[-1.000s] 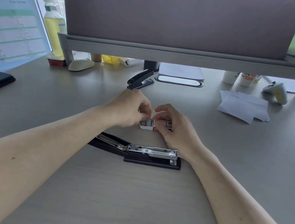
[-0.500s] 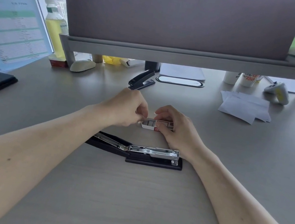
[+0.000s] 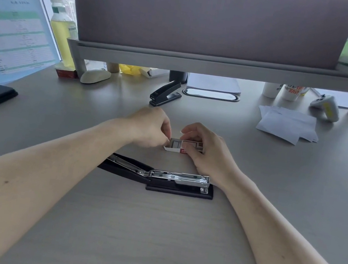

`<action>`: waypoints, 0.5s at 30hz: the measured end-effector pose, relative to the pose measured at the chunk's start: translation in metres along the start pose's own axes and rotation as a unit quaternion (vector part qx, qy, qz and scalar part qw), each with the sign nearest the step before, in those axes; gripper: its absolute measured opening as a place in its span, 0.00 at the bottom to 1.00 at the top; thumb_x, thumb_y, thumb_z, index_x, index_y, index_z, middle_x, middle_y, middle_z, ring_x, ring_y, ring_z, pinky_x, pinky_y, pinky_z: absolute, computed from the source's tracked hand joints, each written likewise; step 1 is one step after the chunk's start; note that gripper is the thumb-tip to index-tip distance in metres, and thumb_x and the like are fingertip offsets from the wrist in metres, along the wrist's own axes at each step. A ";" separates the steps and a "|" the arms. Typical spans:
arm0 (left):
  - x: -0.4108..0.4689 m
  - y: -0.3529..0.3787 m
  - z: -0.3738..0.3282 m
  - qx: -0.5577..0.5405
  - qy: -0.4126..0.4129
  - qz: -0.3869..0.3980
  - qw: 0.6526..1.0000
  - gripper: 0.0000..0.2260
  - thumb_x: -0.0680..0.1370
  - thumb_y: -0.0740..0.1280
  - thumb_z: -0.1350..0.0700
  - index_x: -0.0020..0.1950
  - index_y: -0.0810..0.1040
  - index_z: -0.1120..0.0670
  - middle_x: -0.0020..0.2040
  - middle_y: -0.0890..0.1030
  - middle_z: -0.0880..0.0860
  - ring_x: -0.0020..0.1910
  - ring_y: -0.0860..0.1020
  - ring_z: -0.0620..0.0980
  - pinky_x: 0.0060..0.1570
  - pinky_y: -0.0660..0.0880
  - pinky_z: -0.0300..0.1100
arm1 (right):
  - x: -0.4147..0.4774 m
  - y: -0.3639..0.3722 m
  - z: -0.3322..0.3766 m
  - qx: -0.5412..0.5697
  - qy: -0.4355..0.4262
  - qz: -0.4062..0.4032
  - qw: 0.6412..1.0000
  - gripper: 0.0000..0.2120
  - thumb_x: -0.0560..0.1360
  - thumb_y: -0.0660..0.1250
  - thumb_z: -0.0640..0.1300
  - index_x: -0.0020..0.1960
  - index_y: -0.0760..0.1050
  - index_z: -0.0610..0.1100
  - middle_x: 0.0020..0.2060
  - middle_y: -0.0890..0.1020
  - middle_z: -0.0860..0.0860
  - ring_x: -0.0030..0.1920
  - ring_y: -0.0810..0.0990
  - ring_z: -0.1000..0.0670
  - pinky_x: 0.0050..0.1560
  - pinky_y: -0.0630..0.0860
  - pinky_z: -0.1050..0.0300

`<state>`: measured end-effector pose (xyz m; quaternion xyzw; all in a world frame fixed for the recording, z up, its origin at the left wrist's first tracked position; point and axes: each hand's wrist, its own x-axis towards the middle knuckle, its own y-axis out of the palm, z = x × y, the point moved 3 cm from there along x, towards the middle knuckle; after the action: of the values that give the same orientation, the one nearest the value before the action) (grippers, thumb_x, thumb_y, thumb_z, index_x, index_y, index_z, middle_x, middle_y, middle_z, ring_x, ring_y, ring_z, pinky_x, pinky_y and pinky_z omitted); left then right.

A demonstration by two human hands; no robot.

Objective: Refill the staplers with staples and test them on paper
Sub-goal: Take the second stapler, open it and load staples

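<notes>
A small red and white staple box (image 3: 181, 147) lies on the grey desk between my hands, its inner tray slid out to the left with grey staple strips showing. My right hand (image 3: 205, 152) grips the box's sleeve from the right. My left hand (image 3: 151, 127) has its fingertips curled at the open tray end, pinching there; what they pinch is hidden. Just nearer to me a black stapler (image 3: 162, 178) lies flat with its top swung open and its metal magazine exposed. A second black stapler (image 3: 165, 93) sits closed farther back.
A stack of white paper slips (image 3: 286, 126) lies at the right. A raised shelf (image 3: 201, 60) with a grey panel spans the back. Under and beside it are a mouse (image 3: 95, 75), a bottle (image 3: 61, 26), cups (image 3: 290, 92), a controller (image 3: 326, 107) and a document stand (image 3: 12, 19).
The tray has slid a little further out of the sleeve to the left. Both hands stay at the box and the staplers have not moved.
</notes>
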<state>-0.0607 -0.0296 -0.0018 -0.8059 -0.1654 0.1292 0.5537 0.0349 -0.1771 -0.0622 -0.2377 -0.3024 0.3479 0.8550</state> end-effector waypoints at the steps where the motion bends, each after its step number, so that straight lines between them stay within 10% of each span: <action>1: 0.000 0.000 0.000 -0.006 -0.003 0.000 1.000 0.02 0.76 0.74 0.57 0.48 0.86 0.51 0.39 0.80 0.45 0.38 0.75 0.41 0.34 0.67 0.34 | 0.000 0.000 0.000 0.000 0.000 0.000 1.000 0.12 0.79 0.71 0.39 0.62 0.80 0.48 0.51 0.87 0.55 0.48 0.78 0.71 0.48 0.67 0.80; 8: -0.006 -0.008 0.003 -0.067 -0.007 -0.019 0.998 0.03 0.74 0.76 0.56 0.43 0.83 0.51 0.43 0.85 0.49 0.45 0.82 0.50 0.43 0.77 0.43 | 0.000 -0.001 0.004 -0.009 0.001 -0.003 1.000 0.10 0.79 0.71 0.39 0.59 0.81 0.48 0.50 0.87 0.56 0.48 0.82 0.60 0.50 0.68 0.80; 15: -0.023 -0.034 -0.001 -0.216 0.023 -0.117 0.969 0.06 0.76 0.73 0.63 0.48 0.82 0.53 0.38 0.88 0.53 0.41 0.86 0.50 0.54 0.83 0.54 | -0.004 -0.007 0.005 0.024 0.027 -0.020 0.999 0.06 0.83 0.68 0.49 0.57 0.83 0.53 0.51 0.83 0.65 0.54 0.75 0.74 0.54 0.67 0.78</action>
<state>-0.0853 -0.0284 0.0312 -0.8840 -0.2702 0.0062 0.3815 0.0323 -0.1836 -0.0555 -0.2204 -0.2755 0.3309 0.8752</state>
